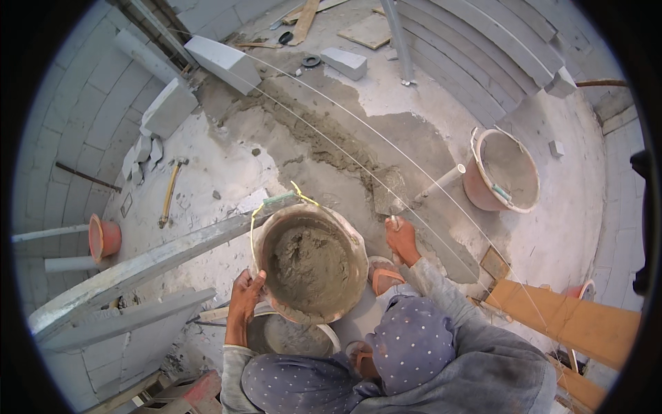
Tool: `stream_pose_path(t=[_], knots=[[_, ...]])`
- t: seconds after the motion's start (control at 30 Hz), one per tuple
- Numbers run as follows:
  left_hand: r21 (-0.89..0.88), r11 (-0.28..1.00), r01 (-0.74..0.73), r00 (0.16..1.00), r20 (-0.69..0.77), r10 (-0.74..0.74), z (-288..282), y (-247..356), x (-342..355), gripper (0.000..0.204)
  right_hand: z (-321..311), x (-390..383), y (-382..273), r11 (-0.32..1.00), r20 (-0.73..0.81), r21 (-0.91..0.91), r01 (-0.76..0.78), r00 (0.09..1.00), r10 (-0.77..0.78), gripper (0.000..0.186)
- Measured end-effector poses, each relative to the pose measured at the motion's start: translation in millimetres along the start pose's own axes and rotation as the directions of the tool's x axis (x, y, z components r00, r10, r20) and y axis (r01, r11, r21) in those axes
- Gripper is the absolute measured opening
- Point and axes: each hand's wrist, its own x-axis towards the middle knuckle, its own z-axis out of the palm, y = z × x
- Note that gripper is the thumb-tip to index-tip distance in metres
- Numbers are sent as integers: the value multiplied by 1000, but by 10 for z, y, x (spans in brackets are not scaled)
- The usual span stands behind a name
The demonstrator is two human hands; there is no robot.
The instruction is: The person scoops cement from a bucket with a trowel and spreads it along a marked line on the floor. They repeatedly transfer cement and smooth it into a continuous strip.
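One curled left hand grips the bucket, the right hand clasps a trowel; a slipping left grip could spill mortar.

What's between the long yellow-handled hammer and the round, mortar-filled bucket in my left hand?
In the head view, a long, rectangular grey bar and some pale floor lie between hammer and bucket.

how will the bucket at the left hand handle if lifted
The bucket is likely heavy, holding plenty of mortar. Its mortar-smeared inner wall may be slick to grip. Hung by its thin cord handle, it could swing.
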Motion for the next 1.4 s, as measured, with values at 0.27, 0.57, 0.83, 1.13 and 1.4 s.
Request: stream_pose_path(t=[0.27,0.57,0.83,1.13,1.4], knots=[[44,999,28,1000,-8,-28,0,15,-32,34,414,612,154,964,82,63,-259,964,254,33],[-13,1000,-2,1000,9,2,8,1,-21,38,-147,-87,237,836,186,351,-422,906,380,30],[-22,999,26,1000,4,-26,-28,-14,-23,38,-51,-211,733,913,88,205,-353,936,342,31],[17,999,40,999,3,-40,-64,-58,13,35,5,-279,392,955,85,183,-232,972,220,28],[2,1000,23,1000,21,-23,-75,-70,17,42,72,390,-97,821,190,237,-520,853,486,33]])
